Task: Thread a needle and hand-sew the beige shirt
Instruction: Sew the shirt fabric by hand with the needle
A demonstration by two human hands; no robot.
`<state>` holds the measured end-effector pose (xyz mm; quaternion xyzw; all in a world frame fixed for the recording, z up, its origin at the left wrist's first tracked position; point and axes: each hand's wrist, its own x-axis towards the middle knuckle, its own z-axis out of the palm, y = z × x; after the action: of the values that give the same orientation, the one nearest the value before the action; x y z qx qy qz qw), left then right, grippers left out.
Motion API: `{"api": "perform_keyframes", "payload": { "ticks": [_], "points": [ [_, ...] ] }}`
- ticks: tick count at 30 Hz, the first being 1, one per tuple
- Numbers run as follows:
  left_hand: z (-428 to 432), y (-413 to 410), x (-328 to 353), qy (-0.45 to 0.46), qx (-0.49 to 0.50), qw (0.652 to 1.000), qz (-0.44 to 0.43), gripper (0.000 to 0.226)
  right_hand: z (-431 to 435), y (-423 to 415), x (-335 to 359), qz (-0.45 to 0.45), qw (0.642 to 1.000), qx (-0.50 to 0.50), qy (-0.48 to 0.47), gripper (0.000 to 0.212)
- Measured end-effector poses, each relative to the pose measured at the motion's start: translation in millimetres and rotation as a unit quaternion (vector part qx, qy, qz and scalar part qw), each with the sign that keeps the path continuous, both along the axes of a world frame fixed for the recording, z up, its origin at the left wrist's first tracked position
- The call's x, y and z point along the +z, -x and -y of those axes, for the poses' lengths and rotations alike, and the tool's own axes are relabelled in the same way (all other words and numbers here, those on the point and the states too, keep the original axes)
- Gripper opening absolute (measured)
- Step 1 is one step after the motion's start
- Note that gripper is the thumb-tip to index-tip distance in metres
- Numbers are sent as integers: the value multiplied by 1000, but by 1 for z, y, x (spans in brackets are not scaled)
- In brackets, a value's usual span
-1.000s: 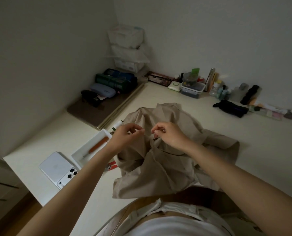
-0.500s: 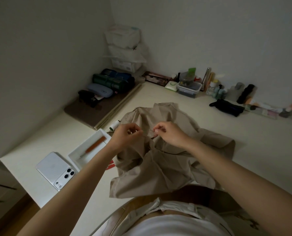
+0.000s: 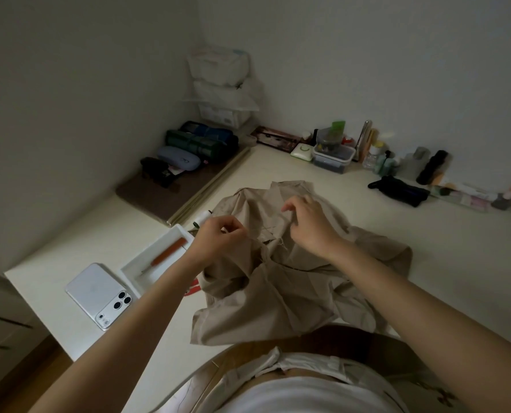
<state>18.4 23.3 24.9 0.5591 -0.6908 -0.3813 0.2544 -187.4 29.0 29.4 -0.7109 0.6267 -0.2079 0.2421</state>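
Beige cloth sat between the left fingertips point(image 3: 241, 233), which were curled in tight on a fold of the beige shirt point(image 3: 266, 299) beside its frayed seam. The right fingertips point(image 3: 288, 207) were also pinched together, raised just above the cloth. What they held was too fine to see, but I judged it to be the thread point(image 3: 267, 228), a thin dark line of which showed between the hands. I could not make out the needle.

The left hand point(image 3: 218, 238) and right hand point(image 3: 309, 226) hovered near each other over the shirt, which lay crumpled on the table point(image 3: 427, 234) and hung over its near edge.

This looked like a stitch being drawn through. To do it well, the left pinch should sit close to the stitch so the cloth cannot pucker, and the right hand should pull steadily along the seam and stop once the thread is snug.

A spool point(image 3: 202, 217) lay just beside the shirt. Further left were a white tray point(image 3: 135, 271) holding an orange-handled tool point(image 3: 170, 252), and a phone point(image 3: 96, 293).
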Motion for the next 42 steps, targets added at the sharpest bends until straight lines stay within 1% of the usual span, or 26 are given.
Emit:
{"api": "perform_keyframes", "payload": {
  "ticks": [1,3,5,7,9,11,15,17,22,27,30,33,36,39,42],
  "points": [
    [0,0,0,-3,-3,1000,1,13,-1,-3,2,23,999,28,13,42],
    [0,1,0,-8,-10,1000,-3,14,-4,-12,5,63,994,89,-5,35],
    [1,2,0,-7,-14,1000,-9,15,-5,-20,3,86,988,127,-22,26],
    [1,3,1,-1,-21,1000,-9,15,-5,-24,0,115,984,132,-26,18],
    [0,4,1,-1,-39,999,-10,13,-4,-23,-3,143,983,113,-34,14],
    [-1,3,0,-3,-50,999,-9,12,-3,-21,-5,158,982,95,-47,16],
    [-3,2,1,-10,-27,999,-37,11,-1,-21,-8,148,986,56,-50,20],
    [-4,3,2,-18,-19,998,-49,12,-1,-21,-9,143,986,54,-59,19],
    [-3,3,5,-38,-8,997,-67,17,0,-25,-11,122,988,75,-64,17],
    [-4,4,9,-46,-6,995,-83,15,-1,-28,-9,109,988,94,-63,19],
    [-4,3,11,-54,-2,995,-85,15,-1,-29,-5,117,984,113,-74,18],
    [-4,1,14,-81,-2,993,-88,15,-1,-30,-3,147,974,130,-109,14],
    [-4,-3,17,-120,-21,989,-89,17,-3,-30,-1,182,963,146,-138,21],
    [-3,-8,19,-147,-48,984,-86,19,-3,-30,0,197,956,153,-155,16],
    [-3,-13,20,-175,-100,976,-80,10,-2,-28,0,206,952,153,-166,25]
  ]
}}
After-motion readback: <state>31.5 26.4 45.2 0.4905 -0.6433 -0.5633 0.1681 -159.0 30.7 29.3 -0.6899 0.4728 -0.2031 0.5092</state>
